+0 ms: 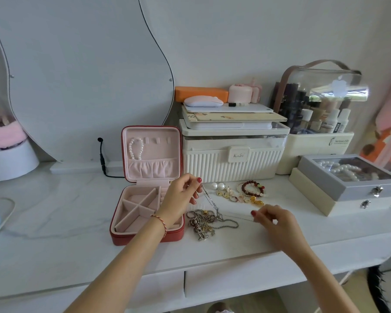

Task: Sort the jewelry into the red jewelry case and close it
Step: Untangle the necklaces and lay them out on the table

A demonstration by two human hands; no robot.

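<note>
At centre frame, the left hand [181,190] pinches a silver chain [209,198] beside the open red case [145,238]. The right hand [272,219], fingers curled, seems to pinch its far end. Lifting slowly should free it from the tangled pile [203,222].

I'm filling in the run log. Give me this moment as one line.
left hand: pinches silver chain | right hand: pinches its other end | red case: open | pearl bracelet: in lid
</note>
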